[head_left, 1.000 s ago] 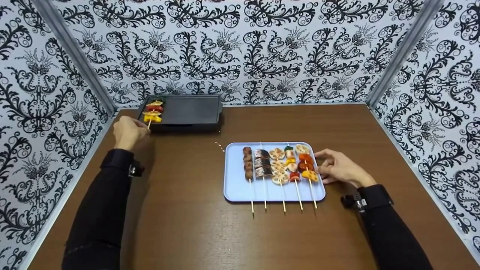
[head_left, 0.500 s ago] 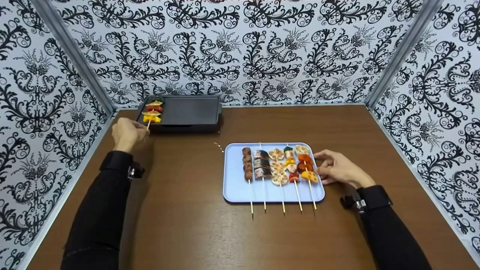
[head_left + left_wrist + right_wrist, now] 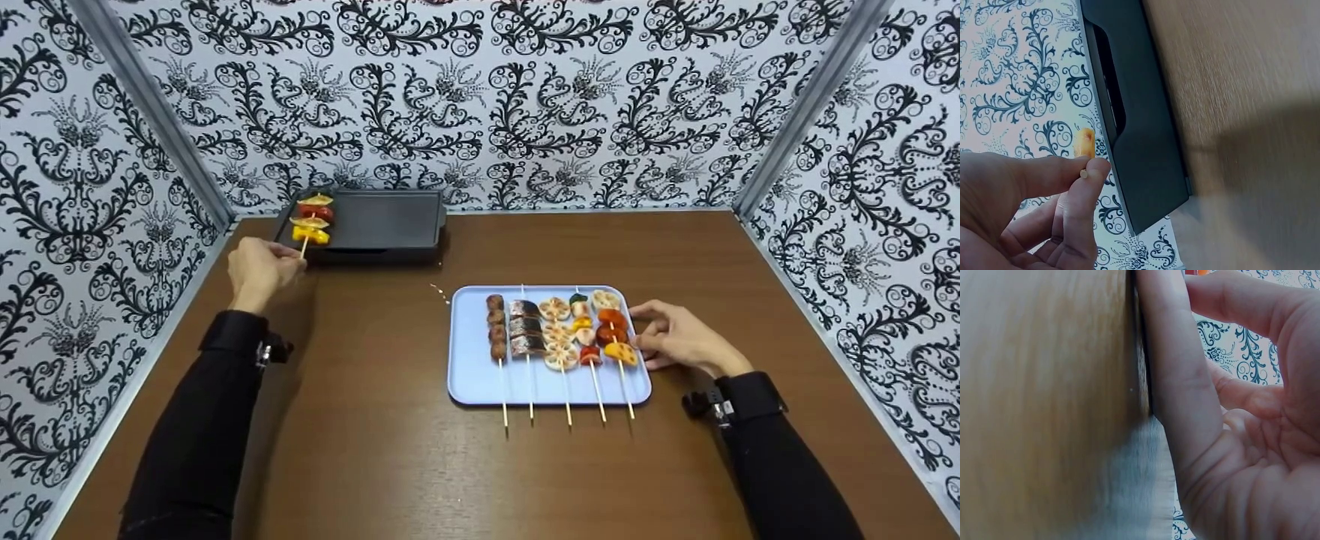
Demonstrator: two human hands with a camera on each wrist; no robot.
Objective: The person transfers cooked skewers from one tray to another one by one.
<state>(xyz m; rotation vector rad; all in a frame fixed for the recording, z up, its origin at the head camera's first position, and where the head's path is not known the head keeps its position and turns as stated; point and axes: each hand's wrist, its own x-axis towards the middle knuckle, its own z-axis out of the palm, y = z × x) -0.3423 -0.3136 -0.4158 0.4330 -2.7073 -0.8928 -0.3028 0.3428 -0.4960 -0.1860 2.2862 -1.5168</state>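
Observation:
My left hand (image 3: 259,274) pinches the stick end of a vegetable skewer (image 3: 310,218) between thumb and fingers. Its yellow, pale and red pieces lie over the left end of the dark grill plate (image 3: 386,217). In the left wrist view the stick's tip pokes out between thumb and finger, beside a yellow-orange piece (image 3: 1085,143). At the right edge of the light blue tray (image 3: 472,386) my right hand (image 3: 686,337) holds the rim, thumb and fingertips at the edge. Most of that rim is hidden by a finger in the right wrist view.
On the tray lie several skewers: meatballs (image 3: 496,330), dark-skinned fish pieces (image 3: 526,328), lotus root slices (image 3: 559,334), and two mixed vegetable ones. Their sticks overhang its near edge. Patterned panels (image 3: 480,112) enclose the brown table (image 3: 375,450) at the back and sides.
My left hand and the skewer have shifted slightly to the right over the grill plate. The right hand and the tray stay where they were.

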